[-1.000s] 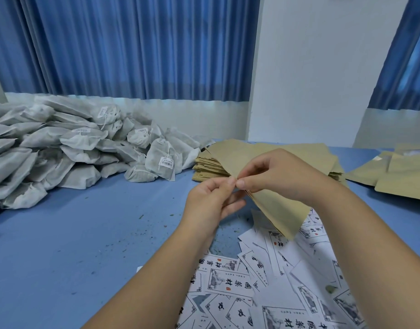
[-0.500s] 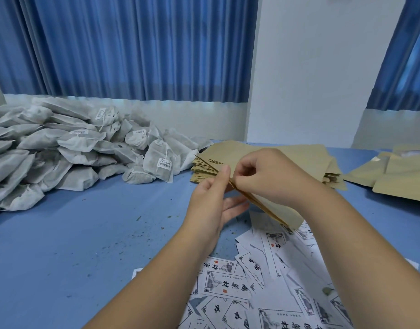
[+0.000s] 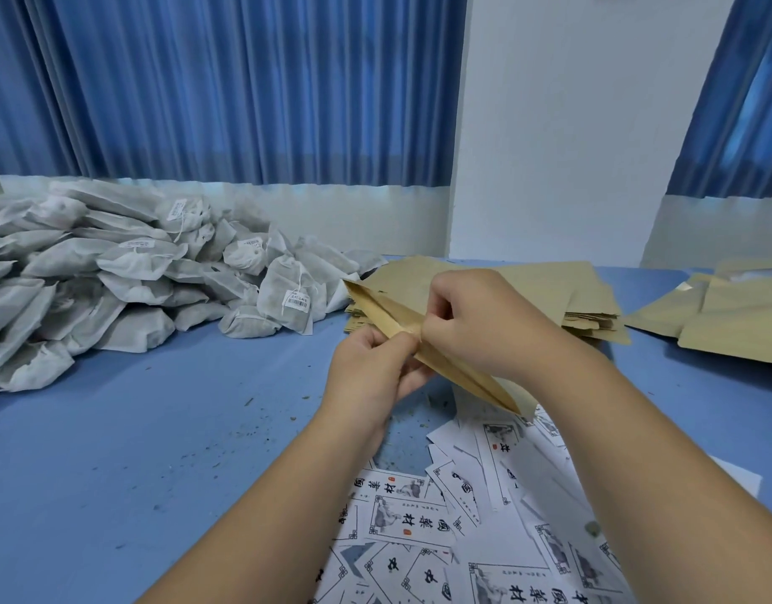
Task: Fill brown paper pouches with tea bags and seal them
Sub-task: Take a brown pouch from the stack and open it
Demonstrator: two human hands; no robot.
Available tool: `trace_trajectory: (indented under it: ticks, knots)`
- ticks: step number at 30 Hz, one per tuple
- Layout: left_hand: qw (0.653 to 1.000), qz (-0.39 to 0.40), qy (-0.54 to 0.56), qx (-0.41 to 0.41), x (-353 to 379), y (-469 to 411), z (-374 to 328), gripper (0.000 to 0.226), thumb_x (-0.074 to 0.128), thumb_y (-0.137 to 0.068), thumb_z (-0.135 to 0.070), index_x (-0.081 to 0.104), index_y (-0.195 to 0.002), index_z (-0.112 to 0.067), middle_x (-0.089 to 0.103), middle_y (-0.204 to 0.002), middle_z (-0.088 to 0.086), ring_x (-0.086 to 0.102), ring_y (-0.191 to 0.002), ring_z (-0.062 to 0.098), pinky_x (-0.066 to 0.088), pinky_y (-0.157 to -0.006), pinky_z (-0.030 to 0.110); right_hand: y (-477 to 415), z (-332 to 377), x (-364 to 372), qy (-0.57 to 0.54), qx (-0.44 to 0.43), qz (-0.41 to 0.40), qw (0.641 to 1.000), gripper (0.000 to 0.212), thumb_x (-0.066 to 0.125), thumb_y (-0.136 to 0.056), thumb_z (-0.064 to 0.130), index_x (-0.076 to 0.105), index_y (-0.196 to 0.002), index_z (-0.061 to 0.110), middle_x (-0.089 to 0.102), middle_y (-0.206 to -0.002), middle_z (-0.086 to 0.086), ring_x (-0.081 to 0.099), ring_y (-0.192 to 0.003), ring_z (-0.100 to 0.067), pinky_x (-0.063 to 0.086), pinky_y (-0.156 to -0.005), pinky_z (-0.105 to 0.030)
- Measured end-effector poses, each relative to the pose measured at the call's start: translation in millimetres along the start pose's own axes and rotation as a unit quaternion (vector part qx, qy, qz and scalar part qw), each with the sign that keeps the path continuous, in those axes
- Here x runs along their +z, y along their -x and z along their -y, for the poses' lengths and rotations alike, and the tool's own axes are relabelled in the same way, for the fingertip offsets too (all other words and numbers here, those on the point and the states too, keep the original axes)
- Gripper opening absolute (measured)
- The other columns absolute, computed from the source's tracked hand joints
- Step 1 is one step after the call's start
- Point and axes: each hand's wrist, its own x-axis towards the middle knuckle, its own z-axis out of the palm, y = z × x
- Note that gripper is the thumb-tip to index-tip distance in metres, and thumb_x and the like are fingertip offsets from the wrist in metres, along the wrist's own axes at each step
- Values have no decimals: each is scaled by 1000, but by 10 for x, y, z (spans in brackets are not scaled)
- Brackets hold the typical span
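Note:
A brown paper pouch [image 3: 388, 313] hangs above the blue table [image 3: 166, 429], seen edge-on, its mouth pulled slightly apart. My left hand [image 3: 375, 368] pinches its near lip from below. My right hand [image 3: 484, 320] pinches the far lip from above. Behind my hands lies a stack of flat brown pouches [image 3: 567, 298]. A big heap of white tea bags [image 3: 114, 272] with tags fills the table's left side.
Printed white paper labels [image 3: 462, 529] lie scattered on the table in front of me, under my forearms. More brown pouches [image 3: 733, 324] lie at the far right. Loose tea crumbs dot the table. Blue curtains and a white wall stand behind.
The pouch has turned from facing me flat to edge-on, and its mouth has parted between my two hands. Both hands stayed together at the table's middle.

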Motion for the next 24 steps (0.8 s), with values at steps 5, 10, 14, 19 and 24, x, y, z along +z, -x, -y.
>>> trace_trajectory:
  ticks: [5,10,14,19,24]
  knots:
    - [999,5,32,-4,-7,-7,-12,20,58,-84,4,47,-92,-10,54,-81,17,63,-63,21,59,-68,33,-2,-30,-18,-36,7,-9,999,11,56,-81,15,55,-71,19,57,-72,7,49,-64,-7,38,-55,-24]
    - [998,9,68,6,5,3,8,26,48,-82,11,51,-100,-7,60,-86,19,67,-75,29,59,-66,34,-6,1,-18,-27,5,-31,999,12,54,-84,15,60,-74,18,62,-75,6,56,-72,-13,46,-64,-27]
    - [996,-6,91,0,27,23,8,24,50,-81,9,50,-98,-8,64,-81,19,68,-72,29,59,-67,36,-1,89,-26,47,-13,3,999,7,56,-85,26,60,-81,21,61,-82,8,56,-78,-13,48,-70,-29]
    - [992,-41,118,2,-3,-9,-18,17,46,-83,11,52,-90,-3,66,-81,17,67,-66,23,58,-65,38,52,263,-29,152,7,54,987,29,57,-78,45,65,-97,25,62,-98,5,58,-91,-18,51,-78,-33]
    - [990,-85,111,19,-13,-1,-20,31,45,-81,12,52,-109,0,68,-83,15,67,-58,20,54,-54,28,51,362,48,225,14,83,971,20,54,-80,22,70,-94,25,59,-86,1,57,-81,-21,35,-52,-23]
